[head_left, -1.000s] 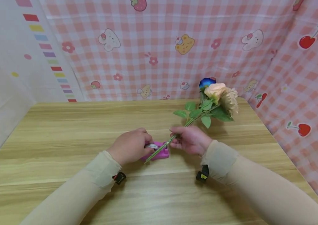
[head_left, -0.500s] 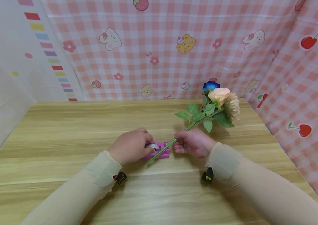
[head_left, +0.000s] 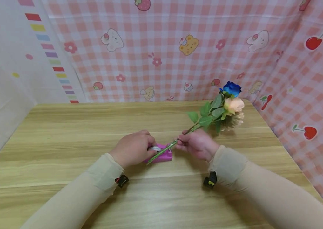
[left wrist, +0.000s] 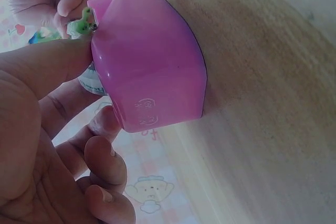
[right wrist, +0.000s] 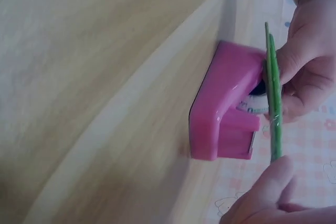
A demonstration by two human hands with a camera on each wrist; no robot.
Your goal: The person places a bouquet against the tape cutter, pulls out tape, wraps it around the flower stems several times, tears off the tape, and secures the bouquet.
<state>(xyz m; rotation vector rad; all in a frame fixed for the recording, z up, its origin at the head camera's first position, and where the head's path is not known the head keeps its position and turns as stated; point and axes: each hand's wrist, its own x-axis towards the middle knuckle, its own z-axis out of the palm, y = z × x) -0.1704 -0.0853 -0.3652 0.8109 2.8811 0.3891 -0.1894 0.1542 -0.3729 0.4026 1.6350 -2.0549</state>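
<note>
The left hand [head_left: 132, 149] gripped the pink tape dispenser [head_left: 165, 156] at its left end, presumably to steady it on the table [head_left: 150, 197]. Over the dispenser, the right hand [head_left: 198, 144] pinched the stems [head_left: 161, 153], apparently to keep them aligned; the flowers [head_left: 234, 105] projected beyond its far right.

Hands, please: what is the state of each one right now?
Left hand: closed, holding the pink tape dispenser.
Right hand: closed, pinching the green flower stems.
</note>
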